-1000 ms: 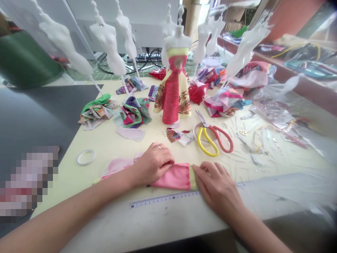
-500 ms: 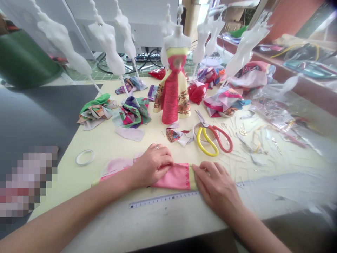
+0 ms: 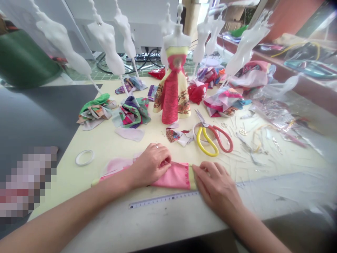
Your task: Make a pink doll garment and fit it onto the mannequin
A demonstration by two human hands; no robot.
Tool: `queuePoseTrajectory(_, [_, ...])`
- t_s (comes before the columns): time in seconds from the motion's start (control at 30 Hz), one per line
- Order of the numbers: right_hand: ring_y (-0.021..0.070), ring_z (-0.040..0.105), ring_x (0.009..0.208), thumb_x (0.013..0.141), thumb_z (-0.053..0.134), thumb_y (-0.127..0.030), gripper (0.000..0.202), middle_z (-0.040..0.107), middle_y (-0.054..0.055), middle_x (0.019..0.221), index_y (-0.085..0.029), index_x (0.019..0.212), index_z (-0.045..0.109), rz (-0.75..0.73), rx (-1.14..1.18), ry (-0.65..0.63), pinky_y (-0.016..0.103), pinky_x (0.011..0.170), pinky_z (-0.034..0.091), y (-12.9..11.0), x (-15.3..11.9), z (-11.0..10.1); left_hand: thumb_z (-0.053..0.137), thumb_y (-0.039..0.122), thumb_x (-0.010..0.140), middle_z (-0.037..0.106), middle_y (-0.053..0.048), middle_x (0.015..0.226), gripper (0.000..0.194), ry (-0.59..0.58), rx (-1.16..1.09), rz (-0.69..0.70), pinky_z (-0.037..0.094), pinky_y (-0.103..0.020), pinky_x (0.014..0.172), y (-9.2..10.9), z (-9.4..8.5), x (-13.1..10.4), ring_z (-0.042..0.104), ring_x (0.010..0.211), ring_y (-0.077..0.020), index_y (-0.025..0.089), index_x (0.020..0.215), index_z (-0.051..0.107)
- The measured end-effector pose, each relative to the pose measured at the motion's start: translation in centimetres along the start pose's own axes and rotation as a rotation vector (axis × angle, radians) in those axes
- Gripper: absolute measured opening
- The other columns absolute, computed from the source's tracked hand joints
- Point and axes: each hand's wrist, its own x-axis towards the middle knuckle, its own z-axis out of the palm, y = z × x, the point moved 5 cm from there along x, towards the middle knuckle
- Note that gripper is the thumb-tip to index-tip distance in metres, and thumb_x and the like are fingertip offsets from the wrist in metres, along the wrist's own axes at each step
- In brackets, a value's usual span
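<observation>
A folded strip of pink fabric [image 3: 176, 176] with a pale green end band lies on the cream table [image 3: 105, 221]. My left hand [image 3: 151, 164], a ring on one finger, pinches the fabric's upper edge near its middle, with a bit of pink cloth bunched under the fingers. At the green right end, my right hand [image 3: 217, 181] grips the edge between thumb and fingertips. Just below the fabric lies a clear ruler [image 3: 163, 200]. Scissors [image 3: 207, 131] with yellow and red handles rest above my right hand, over a roll of tape.
Several white mannequins [image 3: 107, 45] stand at the back with fabric bundles at their bases. One dressed mannequin [image 3: 171, 95] is in the centre. A white ring [image 3: 84, 157] lies left; plastic bags [image 3: 279, 112] and thin scraps lie right.
My left hand has shifted slightly left and its fingers have curled, with pink cloth now bunched under them. My right hand has stayed in place.
</observation>
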Motion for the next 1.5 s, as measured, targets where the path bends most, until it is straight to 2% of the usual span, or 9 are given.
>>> queuePoseTrajectory(0.13, [0.0200, 0.048, 0.082, 0.088, 0.047, -0.017, 0.025, 0.054, 0.009, 0.092, -0.014, 0.109, 0.060, -0.002, 0.009, 0.000, 0.036, 0.072, 0.045, -0.1, 0.0, -0.1, 0.055, 0.019, 0.083, 0.060, -0.002, 0.076, 0.004, -0.001, -0.013, -0.018, 0.039, -0.035, 0.079, -0.1, -0.1, -0.1, 0.052, 0.077, -0.0169, 0.015, 0.081, 0.057])
queuePoseTrajectory(0.27, [0.0203, 0.049, 0.082, 0.087, 0.047, -0.016, 0.025, 0.054, 0.010, 0.092, -0.014, 0.109, 0.060, -0.007, 0.003, 0.008, 0.037, 0.071, 0.045, -0.1, 0.0, -0.2, 0.056, 0.020, 0.085, 0.065, -0.004, 0.085, 0.010, -0.015, -0.018, 0.002, 0.039, -0.036, 0.082, 0.0, 0.2, 0.2, 0.054, 0.086, -0.0190, 0.016, 0.092, 0.061])
queuePoseTrajectory(0.53, [0.0201, 0.049, 0.081, 0.087, 0.048, -0.016, 0.025, 0.054, 0.009, 0.092, -0.014, 0.108, 0.061, -0.002, -0.002, 0.005, 0.036, 0.071, 0.045, -0.1, 0.1, -0.1, 0.051, 0.014, 0.084, 0.062, -0.004, 0.080, 0.013, -0.049, 0.023, 0.019, 0.038, -0.035, 0.079, 0.1, 0.4, 0.4, 0.053, 0.082, -0.0186, 0.016, 0.076, 0.062])
queuePoseTrajectory(0.83, [0.0198, 0.049, 0.081, 0.087, 0.047, -0.016, 0.026, 0.054, 0.009, 0.091, -0.015, 0.109, 0.060, 0.000, 0.005, 0.002, 0.036, 0.072, 0.045, -0.1, 0.1, -0.2, 0.046, 0.012, 0.087, 0.064, -0.005, 0.081, 0.017, 0.032, 0.182, 0.200, 0.036, -0.036, 0.081, 0.7, 0.4, -0.4, 0.053, 0.082, -0.0184, 0.016, 0.081, 0.061])
queuePoseTrajectory(1.1, [0.0194, 0.048, 0.080, 0.087, 0.046, -0.015, 0.025, 0.054, 0.009, 0.091, -0.015, 0.108, 0.060, -0.001, 0.009, 0.009, 0.036, 0.072, 0.045, 0.0, 0.0, -0.1, 0.048, 0.005, 0.079, 0.064, -0.006, 0.083, 0.019, -0.005, 0.278, 0.292, 0.037, -0.037, 0.078, 0.8, 0.8, -0.5, 0.053, 0.081, -0.0196, 0.015, 0.086, 0.063])
queuePoseTrajectory(1.5, [0.0197, 0.048, 0.081, 0.087, 0.047, -0.015, 0.026, 0.054, 0.009, 0.091, -0.015, 0.110, 0.060, 0.006, 0.011, 0.000, 0.036, 0.071, 0.044, 0.0, 0.1, 0.0, 0.047, 0.006, 0.081, 0.065, -0.006, 0.085, 0.024, 0.003, 0.273, 0.292, 0.037, -0.038, 0.081, 0.8, 0.8, -0.6, 0.054, 0.082, -0.0197, 0.018, 0.093, 0.063])
